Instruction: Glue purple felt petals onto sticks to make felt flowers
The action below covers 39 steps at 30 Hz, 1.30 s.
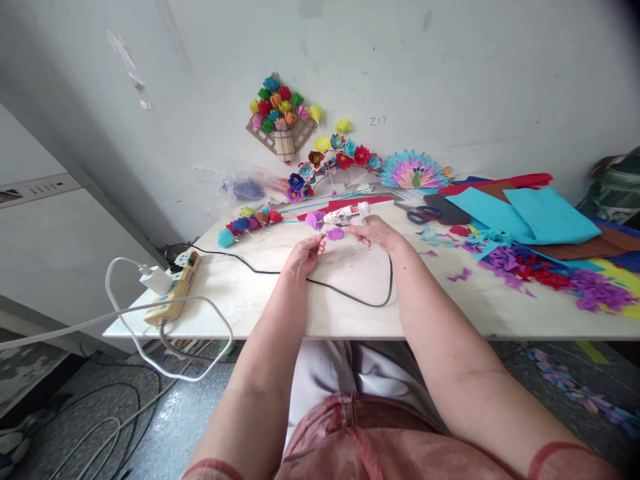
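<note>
A small purple paper petal (335,233) is between my hands, above the table. My left hand (307,253) is closed, its fingertips pinching the petal's left edge. From the other side, my right hand (376,232) reaches with its index finger to the right edge, the other fingers curled. Just behind the right hand is a white glue gun (346,214) with coloured markings; its handle is hidden by the hand. Beside its left end is a purple paper flower (315,220). A black cord (345,293) loops across the table to near the right wrist.
A power strip (170,293) with a white charger is at the left. Finished paper flowers (247,221) lie behind it. Scissors (424,214), blue paper sheets (550,217) and purple scraps (595,288) cover the right. A flower basket (284,143) leans against the wall.
</note>
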{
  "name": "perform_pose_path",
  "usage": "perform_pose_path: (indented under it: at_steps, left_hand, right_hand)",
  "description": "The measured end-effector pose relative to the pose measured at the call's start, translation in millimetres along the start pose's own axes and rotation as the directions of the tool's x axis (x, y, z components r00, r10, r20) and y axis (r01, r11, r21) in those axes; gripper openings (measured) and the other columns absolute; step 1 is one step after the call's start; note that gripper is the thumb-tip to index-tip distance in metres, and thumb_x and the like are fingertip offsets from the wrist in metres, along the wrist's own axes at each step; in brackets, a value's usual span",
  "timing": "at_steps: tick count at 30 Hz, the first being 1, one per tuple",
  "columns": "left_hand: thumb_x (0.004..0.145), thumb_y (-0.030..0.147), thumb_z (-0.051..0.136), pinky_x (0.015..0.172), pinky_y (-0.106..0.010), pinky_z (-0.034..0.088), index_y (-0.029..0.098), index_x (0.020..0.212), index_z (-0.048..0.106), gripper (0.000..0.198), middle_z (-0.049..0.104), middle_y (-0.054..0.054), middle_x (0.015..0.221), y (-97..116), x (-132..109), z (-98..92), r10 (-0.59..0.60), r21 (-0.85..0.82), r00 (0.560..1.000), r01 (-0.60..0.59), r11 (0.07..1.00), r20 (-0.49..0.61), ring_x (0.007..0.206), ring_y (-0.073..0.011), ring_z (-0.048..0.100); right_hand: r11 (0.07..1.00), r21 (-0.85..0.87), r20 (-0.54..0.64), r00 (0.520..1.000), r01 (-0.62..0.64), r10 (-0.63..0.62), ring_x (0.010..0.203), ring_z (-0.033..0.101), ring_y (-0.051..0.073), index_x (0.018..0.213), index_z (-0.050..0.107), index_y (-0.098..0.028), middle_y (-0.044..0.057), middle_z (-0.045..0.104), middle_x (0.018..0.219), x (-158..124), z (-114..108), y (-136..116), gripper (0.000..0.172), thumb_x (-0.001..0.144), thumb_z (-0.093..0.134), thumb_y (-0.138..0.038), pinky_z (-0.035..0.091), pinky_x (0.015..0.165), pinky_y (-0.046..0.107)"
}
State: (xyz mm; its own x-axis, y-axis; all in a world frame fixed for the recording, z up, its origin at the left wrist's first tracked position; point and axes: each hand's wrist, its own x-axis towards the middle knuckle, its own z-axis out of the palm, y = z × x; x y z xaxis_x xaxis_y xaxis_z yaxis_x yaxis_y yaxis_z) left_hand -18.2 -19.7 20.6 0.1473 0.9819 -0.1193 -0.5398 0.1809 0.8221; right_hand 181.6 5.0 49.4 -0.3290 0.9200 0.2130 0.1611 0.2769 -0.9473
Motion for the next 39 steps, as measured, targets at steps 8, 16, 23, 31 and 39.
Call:
perform_pose_path:
  at_steps: [8, 16, 23, 31, 39]
  left_hand:
    - [0.077, 0.008, 0.051, 0.04, -0.011, 0.04, 0.006, 0.084, 0.062, 0.013, 0.055, -0.001, 0.055, -0.8, 1.6, -1.5, 0.004, 0.011, 1.0, -0.004, 1.0, 0.003, 0.044, -0.004, 0.049]
    - [0.078, 0.007, 0.049, 0.039, -0.011, 0.04, 0.006, 0.083, 0.061, 0.013, 0.054, -0.001, 0.054, -0.4, 0.4, -1.0, -0.004, -0.006, 1.0, 0.004, 1.0, 0.006, 0.043, -0.004, 0.049]
    - [0.078, 0.007, 0.05, 0.038, -0.011, 0.039, 0.007, 0.083, 0.061, 0.012, 0.054, -0.001, 0.054, -0.4, 1.9, -1.0, -0.007, 0.008, 1.0, 0.007, 1.0, -0.001, 0.043, -0.0042, 0.049]
    - [0.077, 0.008, 0.052, 0.038, -0.011, 0.04, 0.006, 0.088, 0.061, 0.014, 0.054, 0.0, 0.054, -0.5, 1.4, -0.8, -0.019, -0.006, 1.0, 0.019, 1.0, -0.011, 0.043, -0.0039, 0.049]
    - [0.077, 0.007, 0.05, 0.039, -0.011, 0.039, 0.006, 0.083, 0.061, 0.012, 0.053, 0.0, 0.053, 0.1, -1.7, 1.2, -0.015, -0.012, 1.0, 0.015, 1.0, 0.004, 0.043, -0.0037, 0.049]
  right_hand:
    - [0.999, -0.033, 0.005, 1.0, 0.018, -0.018, 0.033, 0.037, 0.005, 0.058, 0.054, -0.014, -0.003, 0.046, 0.042, 0.3, 0.5, 1.6, 0.035, 0.059, 0.073, -0.043, 0.028, 0.029, 0.019]
    - [0.997, -0.072, -0.022, 0.999, 0.028, -0.029, 0.033, 0.037, 0.006, 0.057, 0.054, -0.014, -0.003, 0.045, 0.043, 2.2, 0.0, 3.3, 0.035, 0.06, 0.072, -0.044, 0.028, 0.03, 0.019]
    - [0.997, -0.071, -0.048, 0.998, 0.041, -0.044, 0.033, 0.037, 0.005, 0.056, 0.053, -0.014, -0.004, 0.045, 0.043, 4.3, 1.1, 5.5, 0.036, 0.06, 0.072, -0.045, 0.029, 0.03, 0.02]
    - [0.999, -0.007, -0.108, 0.993, 0.039, -0.039, 0.035, 0.037, 0.005, 0.057, 0.051, -0.015, -0.003, 0.046, 0.043, 1.5, 5.5, -1.9, 0.037, 0.059, 0.072, -0.044, 0.029, 0.031, 0.02]
    - [0.98, 0.186, -0.063, 0.996, 0.072, -0.061, 0.037, 0.038, 0.005, 0.062, 0.053, -0.014, -0.003, 0.048, 0.047, -1.3, 1.5, -4.9, 0.038, 0.059, 0.072, -0.047, 0.029, 0.031, 0.019]
